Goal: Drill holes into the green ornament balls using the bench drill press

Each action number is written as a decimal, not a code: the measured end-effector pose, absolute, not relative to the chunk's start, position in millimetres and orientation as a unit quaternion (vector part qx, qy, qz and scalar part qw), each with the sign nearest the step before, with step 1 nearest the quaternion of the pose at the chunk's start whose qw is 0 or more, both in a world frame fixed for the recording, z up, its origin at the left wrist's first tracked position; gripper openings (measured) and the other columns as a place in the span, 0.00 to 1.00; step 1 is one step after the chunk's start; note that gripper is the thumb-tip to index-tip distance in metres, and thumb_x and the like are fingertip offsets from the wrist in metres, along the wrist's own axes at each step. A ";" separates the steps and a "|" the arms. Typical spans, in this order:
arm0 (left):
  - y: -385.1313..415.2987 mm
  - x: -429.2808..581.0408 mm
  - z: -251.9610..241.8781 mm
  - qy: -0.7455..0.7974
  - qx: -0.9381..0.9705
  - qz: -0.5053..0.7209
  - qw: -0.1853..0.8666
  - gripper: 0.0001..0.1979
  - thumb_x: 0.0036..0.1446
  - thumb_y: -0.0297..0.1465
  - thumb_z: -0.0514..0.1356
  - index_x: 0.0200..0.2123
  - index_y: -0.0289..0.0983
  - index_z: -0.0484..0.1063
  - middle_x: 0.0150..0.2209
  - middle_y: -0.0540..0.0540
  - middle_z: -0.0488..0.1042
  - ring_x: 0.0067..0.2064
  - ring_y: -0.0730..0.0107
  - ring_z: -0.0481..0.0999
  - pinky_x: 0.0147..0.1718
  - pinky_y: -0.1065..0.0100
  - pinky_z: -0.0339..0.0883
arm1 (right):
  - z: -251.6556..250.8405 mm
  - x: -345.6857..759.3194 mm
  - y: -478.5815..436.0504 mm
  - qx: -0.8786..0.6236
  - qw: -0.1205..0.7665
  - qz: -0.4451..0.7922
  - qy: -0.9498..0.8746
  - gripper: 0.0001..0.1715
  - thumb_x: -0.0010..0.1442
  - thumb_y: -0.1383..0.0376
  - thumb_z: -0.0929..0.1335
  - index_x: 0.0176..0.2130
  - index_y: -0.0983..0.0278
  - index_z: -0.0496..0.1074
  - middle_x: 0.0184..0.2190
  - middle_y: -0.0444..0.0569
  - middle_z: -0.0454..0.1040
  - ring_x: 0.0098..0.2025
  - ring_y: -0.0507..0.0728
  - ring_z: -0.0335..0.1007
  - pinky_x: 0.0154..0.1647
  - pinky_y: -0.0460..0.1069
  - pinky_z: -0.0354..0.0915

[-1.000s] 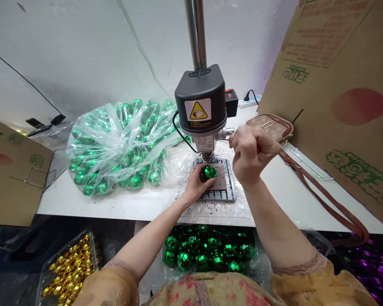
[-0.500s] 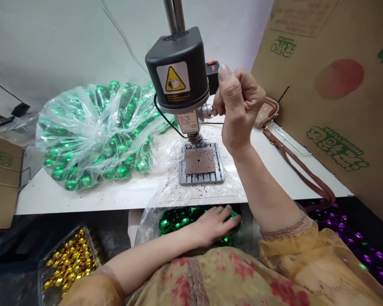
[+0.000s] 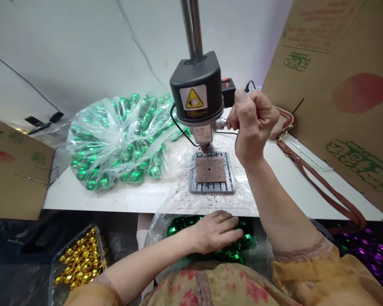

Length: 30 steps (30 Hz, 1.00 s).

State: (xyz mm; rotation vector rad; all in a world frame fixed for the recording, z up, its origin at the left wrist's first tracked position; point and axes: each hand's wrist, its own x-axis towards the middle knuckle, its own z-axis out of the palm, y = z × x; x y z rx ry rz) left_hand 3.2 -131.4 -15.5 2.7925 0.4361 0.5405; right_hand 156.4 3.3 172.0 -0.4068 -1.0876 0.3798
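Laying left hand palm down over green faceted balls, below front edge of white bench, close to torso — cannot tell if grasping one, palm side hidden. Wearing gold ring on that hand. Clenching right hand into a fist, thumb up, grip on silver side shaft of black drill press.

Oriented upright on bench, long axis vertical along steel column; front sticker turned toward the person; chuck pointing down over brown square plate, apart from it. Flat on slotted grey base, with dark hole near plate's middle.

Strewn with dark shavings around base, plastic film underneath. To the left on bench, clear bag full of green balls; to the right, brown handbag strap. Backed by pale wall, flanked by right carton and left carton. Lower down, gold balls at left, purple balls at right.

Printed on sticker: yellow warning triangle with hand symbol, lines beneath too small to read. Same for silver rating label. Marked on right carton: red disc, green stylised lettering — illegible.
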 end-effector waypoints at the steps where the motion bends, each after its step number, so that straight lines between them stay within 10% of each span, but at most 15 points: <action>1: -118.5 -8.4 -4.4 0.173 0.950 0.227 0.126 0.15 0.66 0.27 0.55 0.53 0.43 0.74 0.53 0.39 0.80 0.55 0.57 0.79 0.55 0.54 0.74 | 171.1 156.6 3.4 -0.187 0.821 0.179 -0.509 0.31 0.61 0.49 0.70 0.21 0.60 0.52 0.16 0.36 0.51 0.18 0.45 0.47 0.21 0.48 0.48; 6: -19.1 -72.9 40.0 0.464 0.830 0.298 0.086 0.14 0.64 0.24 0.51 0.45 0.40 0.74 0.41 0.42 0.81 0.46 0.60 0.81 0.48 0.57 0.76 | 168.3 157.3 4.6 -0.181 0.826 0.174 -0.505 0.28 0.63 0.54 0.70 0.21 0.60 0.55 0.15 0.37 0.52 0.17 0.46 0.48 0.19 0.49 0.49; 9: 33.0 -102.4 50.1 0.576 0.804 0.138 0.051 0.16 0.63 0.25 0.53 0.51 0.39 0.73 0.47 0.40 0.80 0.51 0.57 0.79 0.53 0.57 0.71 | 168.1 157.3 4.2 -0.169 0.827 0.168 -0.510 0.27 0.64 0.58 0.70 0.21 0.60 0.55 0.14 0.38 0.52 0.17 0.46 0.49 0.18 0.49 0.48; 20: 87.4 -118.3 47.2 0.709 0.705 -0.010 -0.010 0.16 0.65 0.29 0.55 0.50 0.23 0.72 0.46 0.19 0.75 0.55 0.29 0.72 0.51 0.39 0.64 | 165.9 157.7 3.2 -0.175 0.831 0.169 -0.500 0.27 0.64 0.57 0.70 0.21 0.60 0.55 0.15 0.38 0.52 0.16 0.47 0.49 0.18 0.50 0.46; 30: 111.2 -116.9 63.2 0.707 0.701 0.076 0.048 0.17 0.55 0.21 0.64 0.49 0.30 0.72 0.48 0.30 0.76 0.57 0.42 0.73 0.58 0.48 0.65 | 165.8 157.3 1.0 -0.185 0.826 0.172 -0.504 0.28 0.64 0.58 0.70 0.20 0.61 0.55 0.15 0.38 0.53 0.17 0.46 0.50 0.18 0.50 0.47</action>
